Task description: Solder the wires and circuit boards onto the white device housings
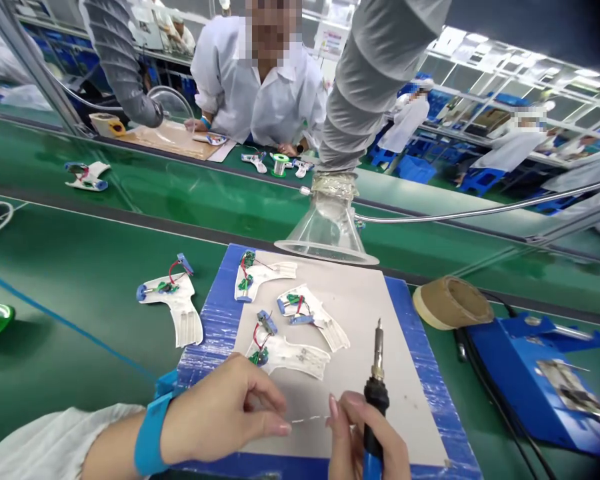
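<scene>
- Head view: the left hand (225, 413), with a blue wrist strap (150, 433), sits over the board's near edge, thumb and fingers pinched together on a thin solder wire (310, 419).
- That wire lies almost level across the grey mat (360, 320), its end reaching toward the right hand (365, 437).
- Right fingers wrap closed around the blue-and-black handle of a soldering iron (377, 393), whose long axis stands nearly upright, tip pointing up and away.
- Bare mat stretches between the iron and the mat's right edge; the blue-taped board (430, 400) runs on past it.
- Three white plastic housings with small green circuit boards and red wires (290, 353) lie on the mat, just beyond the hands.
- A clear funnel hood (327, 230) hangs at the board's far edge.
- A tape roll (453, 303) and a blue stand (535, 380) sit to the right.
</scene>
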`<state>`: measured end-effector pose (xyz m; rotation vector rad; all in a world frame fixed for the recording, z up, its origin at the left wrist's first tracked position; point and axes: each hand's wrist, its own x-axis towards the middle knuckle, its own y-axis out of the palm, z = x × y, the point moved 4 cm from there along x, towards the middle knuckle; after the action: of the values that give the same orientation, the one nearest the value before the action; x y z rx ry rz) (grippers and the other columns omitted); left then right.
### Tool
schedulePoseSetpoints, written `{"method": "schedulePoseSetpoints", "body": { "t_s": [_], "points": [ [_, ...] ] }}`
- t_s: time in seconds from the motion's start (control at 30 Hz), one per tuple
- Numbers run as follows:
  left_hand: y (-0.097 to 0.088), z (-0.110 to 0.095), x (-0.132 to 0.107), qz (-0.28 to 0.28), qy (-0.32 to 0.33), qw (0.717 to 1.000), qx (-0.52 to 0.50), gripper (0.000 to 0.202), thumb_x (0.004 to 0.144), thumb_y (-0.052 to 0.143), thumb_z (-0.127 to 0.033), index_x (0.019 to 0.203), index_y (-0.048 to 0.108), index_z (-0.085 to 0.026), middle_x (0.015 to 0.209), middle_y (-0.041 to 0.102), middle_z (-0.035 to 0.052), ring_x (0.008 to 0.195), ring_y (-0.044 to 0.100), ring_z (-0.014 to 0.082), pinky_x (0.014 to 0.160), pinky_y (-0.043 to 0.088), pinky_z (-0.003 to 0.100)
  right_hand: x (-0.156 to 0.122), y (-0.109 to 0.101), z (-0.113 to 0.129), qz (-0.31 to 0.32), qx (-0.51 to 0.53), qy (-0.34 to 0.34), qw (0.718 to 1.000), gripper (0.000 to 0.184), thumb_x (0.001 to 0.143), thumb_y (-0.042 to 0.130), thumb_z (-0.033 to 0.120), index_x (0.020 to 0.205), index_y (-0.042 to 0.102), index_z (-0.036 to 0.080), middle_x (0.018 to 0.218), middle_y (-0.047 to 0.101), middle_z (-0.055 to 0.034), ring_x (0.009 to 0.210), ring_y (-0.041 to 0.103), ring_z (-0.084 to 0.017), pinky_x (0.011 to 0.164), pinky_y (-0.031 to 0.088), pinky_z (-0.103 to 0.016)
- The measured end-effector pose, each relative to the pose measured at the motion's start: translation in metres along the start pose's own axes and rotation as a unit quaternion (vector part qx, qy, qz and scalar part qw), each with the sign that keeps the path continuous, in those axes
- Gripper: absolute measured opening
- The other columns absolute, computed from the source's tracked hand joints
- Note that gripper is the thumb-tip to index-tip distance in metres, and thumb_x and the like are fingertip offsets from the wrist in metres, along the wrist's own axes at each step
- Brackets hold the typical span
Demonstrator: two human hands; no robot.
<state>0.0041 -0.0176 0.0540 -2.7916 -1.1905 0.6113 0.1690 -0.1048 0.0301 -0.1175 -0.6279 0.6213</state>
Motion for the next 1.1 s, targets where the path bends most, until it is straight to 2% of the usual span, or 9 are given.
{"method": "schedulePoseSetpoints", "body": {
  "t_s": [0.13, 0.2, 0.3, 0.37, 0.43, 0.5, 0.63, 0.87, 1.1],
  "points": [
    [0.003, 0.006, 0.002, 0.019, -0.049, 0.998, -0.033, 0.025, 0.088, 0.058, -0.029, 0.073, 0.075, -0.018, 0.056, 0.064, -0.0016, 0.041, 0.051, 0.0094, 0.040, 0.040, 0.017, 0.004, 0.001, -0.004, 0.018, 0.019, -0.005, 1.000, 0.016, 0.083, 0.078, 0.026, 0.090, 0.065, 0.020, 0.080, 0.070, -0.0026, 0.057, 0.065, -0.012, 0.055, 0.055, -0.024],
    [-0.009, 0.003, 0.004, -0.065, 0.025, 0.997, 0.027, 0.027, 0.091, 0.057, -0.026, 0.071, 0.073, -0.018, 0.057, 0.064, -0.0008, 0.051, 0.059, 0.0113, 0.049, 0.046, 0.018, 0.006, 0.002, -0.005, 0.032, 0.015, 0.001, 0.999, 0.018, 0.084, 0.077, 0.031, 0.091, 0.064, 0.020, 0.079, 0.070, -0.0030, 0.057, 0.065, -0.013, 0.052, 0.053, -0.025],
    [-0.029, 0.000, 0.005, -0.228, 0.187, 0.945, 0.141, 0.021, 0.092, 0.059, -0.019, 0.081, 0.076, -0.019, 0.075, 0.070, 0.0022, 0.069, 0.065, 0.0123, 0.064, 0.051, 0.020, 0.006, 0.001, -0.007, 0.031, -0.047, 0.001, 0.998, 0.021, 0.084, 0.077, 0.034, 0.094, 0.066, 0.019, 0.078, 0.071, -0.0043, 0.056, 0.064, -0.013, 0.046, 0.046, -0.023],
    [-0.036, 0.005, 0.006, -0.291, 0.244, 0.909, 0.175, 0.016, 0.092, 0.061, -0.016, 0.088, 0.076, -0.018, 0.080, 0.070, 0.0032, 0.071, 0.066, 0.0115, 0.067, 0.052, 0.020, 0.004, -0.001, -0.010, 0.035, -0.074, 0.010, 0.997, 0.023, 0.087, 0.073, 0.037, 0.098, 0.067, 0.018, 0.076, 0.072, -0.0043, 0.059, 0.067, -0.015, 0.051, 0.050, -0.025],
    [-0.040, 0.012, 0.009, -0.321, 0.260, 0.891, 0.190, 0.012, 0.091, 0.065, -0.016, 0.087, 0.076, -0.016, 0.077, 0.068, 0.0026, 0.066, 0.063, 0.0101, 0.064, 0.051, 0.019, 0.001, -0.003, -0.014, 0.045, -0.081, 0.006, 0.996, 0.019, 0.092, 0.067, 0.036, 0.100, 0.066, 0.019, 0.072, 0.073, -0.0026, 0.066, 0.071, -0.016, 0.066, 0.054, -0.026],
    [-0.042, 0.020, 0.012, -0.338, 0.256, 0.884, 0.195, 0.009, 0.089, 0.068, -0.017, 0.084, 0.075, -0.016, 0.074, 0.064, 0.0015, 0.062, 0.060, 0.0092, 0.060, 0.050, 0.019, -0.004, -0.005, -0.017, 0.057, -0.072, -0.002, 0.996, 0.016, 0.096, 0.059, 0.032, 0.104, 0.065, 0.019, 0.071, 0.073, -0.0006, 0.066, 0.071, -0.015, 0.072, 0.054, -0.027],
    [-0.043, 0.027, 0.014, -0.351, 0.243, 0.884, 0.189, 0.010, 0.088, 0.070, -0.020, 0.078, 0.072, -0.016, 0.071, 0.060, 0.0002, 0.060, 0.056, 0.0087, 0.057, 0.048, 0.019, -0.014, -0.013, -0.025, 0.071, -0.037, -0.001, 0.997, 0.023, 0.098, 0.051, 0.025, 0.116, 0.064, 0.018, 0.071, 0.071, -0.0016, 0.053, 0.063, -0.013, 0.059, 0.052, -0.028],
    [-0.041, 0.028, 0.014, -0.357, 0.256, 0.881, 0.177, 0.011, 0.084, 0.073, -0.018, 0.075, 0.069, -0.015, 0.069, 0.058, -0.0004, 0.058, 0.052, 0.0084, 0.054, 0.045, 0.020, -0.021, -0.029, -0.030, 0.144, -0.074, -0.054, 0.985, 0.025, 0.093, 0.057, 0.029, 0.112, 0.069, 0.019, 0.087, 0.071, -0.0097, 0.071, 0.070, -0.022, 0.055, 0.055, -0.032],
    [-0.040, 0.029, 0.015, -0.351, 0.246, 0.887, 0.170, 0.013, 0.086, 0.072, -0.022, 0.075, 0.069, -0.015, 0.069, 0.058, 0.0000, 0.059, 0.053, 0.0090, 0.055, 0.046, 0.020, -0.016, -0.023, -0.012, 0.182, -0.111, -0.112, 0.971, 0.020, 0.089, 0.060, 0.017, 0.102, 0.073, 0.025, 0.089, 0.074, -0.0037, 0.073, 0.071, -0.019, 0.067, 0.057, -0.031]
  ]
}}
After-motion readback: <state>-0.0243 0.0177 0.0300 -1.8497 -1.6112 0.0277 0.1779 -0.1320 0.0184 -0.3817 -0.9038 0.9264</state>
